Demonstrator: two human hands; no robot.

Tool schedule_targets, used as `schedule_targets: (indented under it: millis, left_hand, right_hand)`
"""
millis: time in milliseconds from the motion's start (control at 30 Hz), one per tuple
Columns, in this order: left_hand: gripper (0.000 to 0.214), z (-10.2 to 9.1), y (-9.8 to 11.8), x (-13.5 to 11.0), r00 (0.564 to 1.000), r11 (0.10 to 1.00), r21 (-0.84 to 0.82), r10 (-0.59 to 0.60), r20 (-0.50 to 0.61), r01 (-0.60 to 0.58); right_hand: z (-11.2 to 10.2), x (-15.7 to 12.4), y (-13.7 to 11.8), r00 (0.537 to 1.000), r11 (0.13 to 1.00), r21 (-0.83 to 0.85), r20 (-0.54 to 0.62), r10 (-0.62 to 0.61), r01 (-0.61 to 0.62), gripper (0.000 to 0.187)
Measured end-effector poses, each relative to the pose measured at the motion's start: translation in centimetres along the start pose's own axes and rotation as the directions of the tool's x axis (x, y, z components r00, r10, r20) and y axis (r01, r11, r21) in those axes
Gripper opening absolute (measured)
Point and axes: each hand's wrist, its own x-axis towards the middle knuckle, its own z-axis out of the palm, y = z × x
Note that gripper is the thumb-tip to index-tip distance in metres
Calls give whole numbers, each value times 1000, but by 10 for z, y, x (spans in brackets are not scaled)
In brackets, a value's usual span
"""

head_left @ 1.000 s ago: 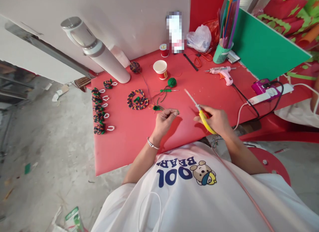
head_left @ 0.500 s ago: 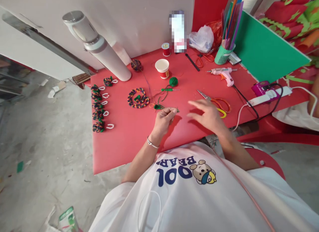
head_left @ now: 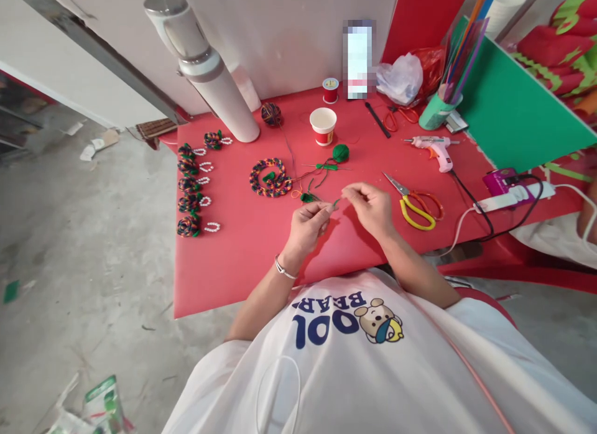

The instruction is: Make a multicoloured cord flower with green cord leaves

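Observation:
My left hand (head_left: pixel 310 226) is closed in a pinch on a short bit of green yarn (head_left: pixel 336 203). Facing it, my right hand (head_left: pixel 373 209) has thumb and forefinger pinched at the upper end of that yarn. Just beyond my left hand lies a small dark green yarn piece (head_left: pixel 308 198) with loose orange ends. A crochet hook with a green grip (head_left: pixel 325 167) and a green yarn ball (head_left: pixel 341 153) are farther back. The coiled multicoloured crocheted strip (head_left: pixel 255 184) rests to the left. Yellow-handled scissors (head_left: pixel 410 204) lie right of my right hand.
Several crocheted rosettes with white bead loops (head_left: pixel 188 226) line the red table's (head_left: pixel 224 272) left side. Behind stand a tall white flask (head_left: pixel 224 98), a paper cup (head_left: pixel 323 126) and a phone (head_left: pixel 359 61). A pink glue gun (head_left: pixel 438 151) and power strip (head_left: pixel 513 198) are at right.
My right hand has moved left to my left hand, its spread fingers closing into a pinch at the yarn. The view has shifted, uncovering the yellow scissor handles.

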Motion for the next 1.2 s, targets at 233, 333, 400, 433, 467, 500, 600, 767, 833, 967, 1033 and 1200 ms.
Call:
schedule_targets:
  millis: [233, 333, 400, 433, 467, 500, 600, 767, 833, 967, 1033, 1200]
  left_hand:
    - [52, -8, 4, 7, 999, 1000, -19, -7, -34, 6]
    - [53, -11, 2, 9, 1000, 1000, -11, 10, -23, -10]
    - [54, -12, 1, 10, 999, 999, 5, 36, -27, -36]
    - [55, -13, 0, 11, 998, 999, 6, 52, -37, -52]
    - [55, -13, 0, 11, 997, 998, 3, 66, -49, -66]
    - [55, -14, 0, 11, 995, 997, -6, 73, -62, -74]
    - [55, -16, 0, 12, 996, 998, -35, 51, -71, -54]
    - [49, -18, 1, 10, 995, 997, 15, 82, -56, -81]
    - [47, -17, 1, 9, 994, 995, 39, 98, -53, -96]
    - [46, -17, -1, 9, 994, 997, 16, 77, -80, -76]
    - [46, -17, -3, 9, 994, 998, 9, 63, -88, -63]
    - [44, -20, -7, 11, 992, 998, 7, 68, -111, -67]
  right_hand:
    - [4, 2, 5, 965, 967, 69, 117, 235, -244, 62]
    - [17, -4, -3, 962, 982, 3, 202, 183, -188, 47]
    - [25, -4, -5, 978, 991, -39, 162, 131, -126, 38]
    - [27, -2, -5, 987, 994, -54, 125, 101, -95, 35]
    - [28, 0, -3, 994, 996, -56, 80, 79, -74, 34]
    - [28, 3, -1, 997, 997, -43, 31, 73, -71, 33]
    - [24, 11, 6, 985, 984, 70, -49, 167, -163, 38]
    - [27, 7, 3, 970, 985, -5, 175, 170, -172, 38]
    - [32, 4, -2, 977, 993, -87, 188, 99, -83, 34]
    - [33, 8, -3, 998, 984, -175, 52, 27, -17, 33]
    - [19, 13, 4, 998, 977, -209, -54, 26, -37, 35]
    - [-54, 13, 32, 989, 797, -604, -110, -95, 10, 31]
